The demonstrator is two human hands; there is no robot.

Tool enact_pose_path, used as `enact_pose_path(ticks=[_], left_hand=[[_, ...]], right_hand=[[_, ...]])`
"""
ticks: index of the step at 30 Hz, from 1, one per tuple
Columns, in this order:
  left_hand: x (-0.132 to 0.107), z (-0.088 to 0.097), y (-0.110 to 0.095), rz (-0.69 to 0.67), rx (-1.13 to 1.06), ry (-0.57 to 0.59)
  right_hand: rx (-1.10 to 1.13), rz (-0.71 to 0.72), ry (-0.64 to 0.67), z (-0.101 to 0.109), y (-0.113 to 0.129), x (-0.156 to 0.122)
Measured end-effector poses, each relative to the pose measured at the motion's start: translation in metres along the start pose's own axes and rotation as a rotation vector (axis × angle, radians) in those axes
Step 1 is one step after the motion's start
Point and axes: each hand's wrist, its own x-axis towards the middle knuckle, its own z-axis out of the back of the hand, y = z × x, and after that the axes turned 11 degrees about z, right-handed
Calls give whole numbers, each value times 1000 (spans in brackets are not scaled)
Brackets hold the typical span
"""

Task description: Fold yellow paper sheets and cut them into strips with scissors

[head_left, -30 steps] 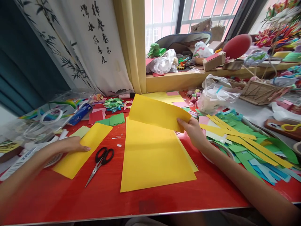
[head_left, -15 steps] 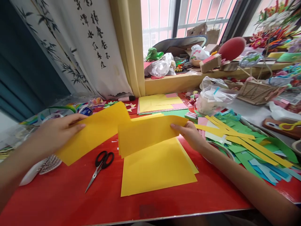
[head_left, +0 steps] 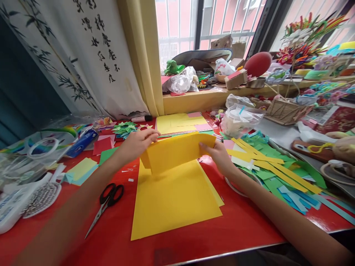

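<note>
My right hand (head_left: 219,155) pinches the right end of yellow paper pieces (head_left: 176,153), thumb in front. These stand upright above the table, slightly bowed. At their upper left corner my left hand (head_left: 141,142) has its fingers closed on the yellow paper; the exact grip is partly hidden. A second piece's edge shows behind the front one at the left. Below both hands larger yellow sheets (head_left: 174,207) lie flat, slightly fanned at the right. Black-handled scissors (head_left: 107,201) rest to the left of them, blades toward me.
The red table (head_left: 194,245) carries green, yellow and blue paper strips (head_left: 274,170) at the right. A stack of coloured paper (head_left: 177,123) lies at the back. Left are a hairbrush (head_left: 43,199), a blue tube (head_left: 81,142) and green cut-paper pieces (head_left: 124,129).
My left hand has moved right, bringing its yellow piece from apart on the left to behind the paper in my right hand. The view has shifted slightly.
</note>
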Motion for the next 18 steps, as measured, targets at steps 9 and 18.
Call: enact_pose_path(ticks=[9,18], left_hand=[[-20,-42,53,240,-838,194],[-28,-52,48,142,-776,79]], right_hand=[[-32,116,-119,4,-14,1],[13,108,18,-4,0,-3]])
